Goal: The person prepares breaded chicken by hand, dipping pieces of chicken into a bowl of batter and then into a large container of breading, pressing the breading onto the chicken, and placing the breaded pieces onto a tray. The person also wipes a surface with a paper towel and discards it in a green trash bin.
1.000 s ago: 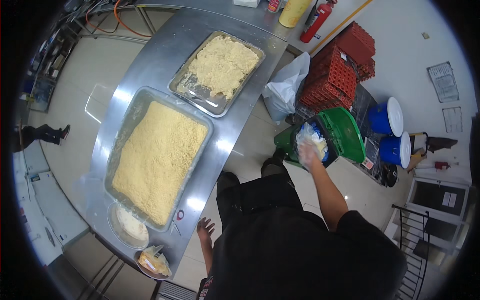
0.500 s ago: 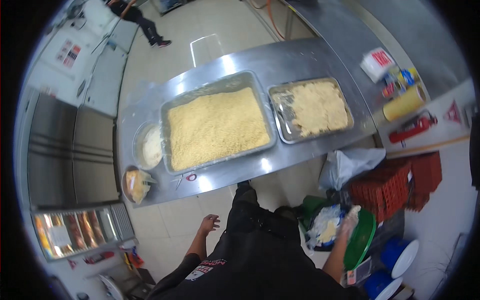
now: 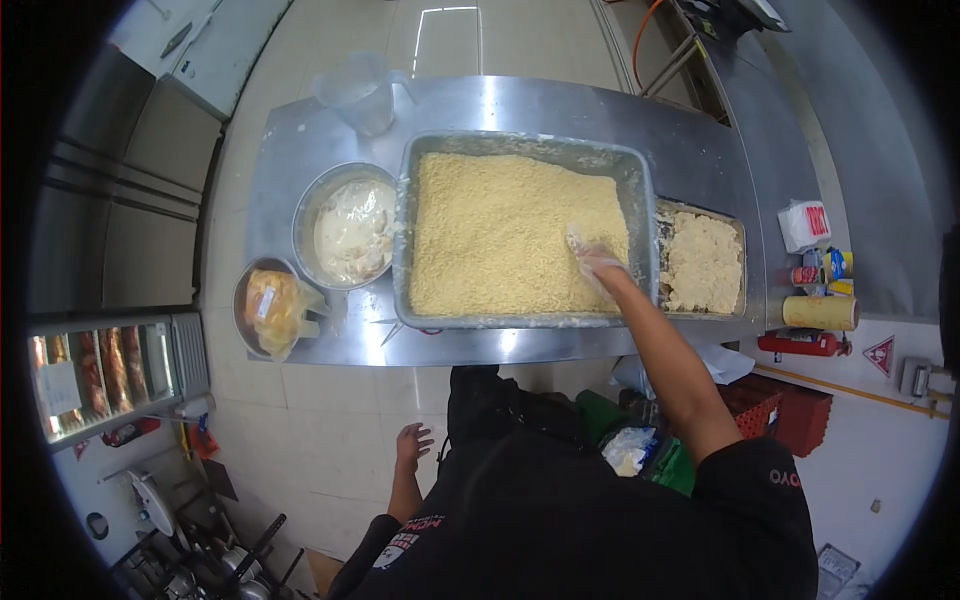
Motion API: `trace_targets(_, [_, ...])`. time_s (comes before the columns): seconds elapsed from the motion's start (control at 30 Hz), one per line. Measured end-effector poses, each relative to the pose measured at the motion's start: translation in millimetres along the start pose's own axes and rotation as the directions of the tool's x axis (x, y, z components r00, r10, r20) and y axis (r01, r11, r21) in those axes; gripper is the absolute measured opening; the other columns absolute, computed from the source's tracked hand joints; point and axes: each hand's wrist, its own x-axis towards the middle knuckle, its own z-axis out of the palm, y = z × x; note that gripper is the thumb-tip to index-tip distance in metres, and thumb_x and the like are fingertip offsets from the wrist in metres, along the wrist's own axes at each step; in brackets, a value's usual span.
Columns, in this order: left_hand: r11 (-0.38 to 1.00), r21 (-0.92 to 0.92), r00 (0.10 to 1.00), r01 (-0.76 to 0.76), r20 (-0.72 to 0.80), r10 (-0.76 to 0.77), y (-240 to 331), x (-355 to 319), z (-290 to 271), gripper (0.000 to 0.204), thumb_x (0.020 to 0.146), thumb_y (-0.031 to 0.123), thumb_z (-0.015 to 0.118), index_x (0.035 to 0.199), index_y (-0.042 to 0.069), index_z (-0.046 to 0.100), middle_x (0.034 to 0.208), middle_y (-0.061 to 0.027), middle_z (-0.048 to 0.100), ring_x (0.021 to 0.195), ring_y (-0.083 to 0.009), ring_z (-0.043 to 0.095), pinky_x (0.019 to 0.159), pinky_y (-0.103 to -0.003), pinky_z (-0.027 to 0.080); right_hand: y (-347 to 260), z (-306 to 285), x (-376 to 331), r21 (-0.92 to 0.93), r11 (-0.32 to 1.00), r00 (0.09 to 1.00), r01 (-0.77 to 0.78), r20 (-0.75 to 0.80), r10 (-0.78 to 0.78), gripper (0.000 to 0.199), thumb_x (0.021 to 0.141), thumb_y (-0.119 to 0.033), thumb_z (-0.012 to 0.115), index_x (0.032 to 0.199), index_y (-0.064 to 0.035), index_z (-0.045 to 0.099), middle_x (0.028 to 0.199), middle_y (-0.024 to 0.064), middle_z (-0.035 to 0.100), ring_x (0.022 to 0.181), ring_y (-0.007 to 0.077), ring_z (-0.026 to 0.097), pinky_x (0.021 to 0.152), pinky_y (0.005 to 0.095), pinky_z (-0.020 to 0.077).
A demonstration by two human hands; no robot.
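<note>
My right hand (image 3: 598,263), in a clear loose plastic glove, reaches over the right part of a large grey tub (image 3: 650,215). Its fingers stretch out at the surface of pale yellow breadcrumbs (image 3: 510,230) filling the tub, with nothing visibly held. My left hand (image 3: 414,444) is bare and hangs low beside my body, below the table edge, its fingers apart. Left of the tub stands a round metal bowl (image 3: 304,232) with milky white batter (image 3: 352,228) and lumps in it. On the right, a metal tray (image 3: 742,265) carries breaded pieces (image 3: 705,262) packed close together.
A smaller metal bowl (image 3: 240,300) with a plastic bag of orange-tan stuff (image 3: 280,305) sits at the table's left corner. Behind is a clear measuring jug (image 3: 365,95). Scissors (image 3: 395,332) lie near the front edge. A lined green bin (image 3: 674,468) and red crates (image 3: 790,415) stand below right.
My right hand has moved from above the bin at lower right up to the breadcrumbs in the tub. The view has turned and come closer to the table. My left hand still hangs low.
</note>
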Motion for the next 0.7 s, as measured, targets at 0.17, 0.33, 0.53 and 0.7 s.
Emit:
trace_targets(0.17, [0.995, -0.088, 0.999, 0.046, -0.021, -0.048, 4.1, 15.3, -13.3, 0.04, 0.087, 0.033, 0.046, 0.118, 0.008, 0.048, 0.105, -0.0118, 0.062, 0.077, -0.0227, 0.063, 0.066, -0.036, 0.046, -60.8, 11.8, -28.5, 0.653, 0.622, 0.897, -0.431, 0.24, 0.371, 0.055, 0.088, -0.049, 0.046, 0.123, -0.0074, 0.052, 0.121, 0.0107, 0.052, 0.097, 0.0199, 0.053, 0.08, 0.0372, 0.0426])
trace_targets(0.33, [0.998, -0.032, 0.994, 0.051, 0.095, -0.048, 35.8, 36.7, 14.0, 0.041, 0.087, 0.034, 0.045, 0.118, 0.007, 0.048, 0.104, -0.0118, 0.062, 0.078, -0.0228, 0.063, 0.068, -0.037, 0.046, -103.6, -14.8, -48.0, 0.88, 0.358, 0.938, -0.313, 0.227, 0.263, 0.061, 0.089, -0.054, 0.042, 0.128, -0.0068, 0.046, 0.131, 0.0149, 0.041, 0.096, 0.0235, 0.053, 0.077, 0.0363, 0.0463])
trace_targets(0.53, [0.999, 0.037, 0.988, 0.002, 0.157, -0.008, 76.3, 40.8, 28.1, 0.039, 0.088, 0.032, 0.044, 0.117, 0.008, 0.048, 0.106, -0.0123, 0.062, 0.078, -0.0229, 0.063, 0.066, -0.036, 0.046, -37.7, -57.7, 1.2, 0.89, 0.454, 0.965, -0.051, -0.074, 0.252, 0.038, 0.091, -0.032, 0.044, 0.112, -0.0029, 0.055, 0.091, 0.012, 0.064, 0.08, 0.0256, 0.063, 0.063, 0.0403, 0.0501])
trace_targets(0.7, [1.0, 0.027, 0.993, 0.013, 0.12, -0.016, 69.6, 38.8, 9.0, 0.039, 0.087, 0.034, 0.044, 0.117, 0.008, 0.048, 0.105, -0.0121, 0.062, 0.078, -0.0228, 0.062, 0.066, -0.036, 0.046, 47.0, -4.1, 38.7, -0.423, 0.906, 0.99, -0.012, -0.133, -0.049, 0.032, 0.085, -0.025, 0.045, 0.103, -0.0027, 0.059, 0.1, 0.0213, 0.061, 0.091, 0.0338, 0.059, 0.077, 0.0402, 0.0474])
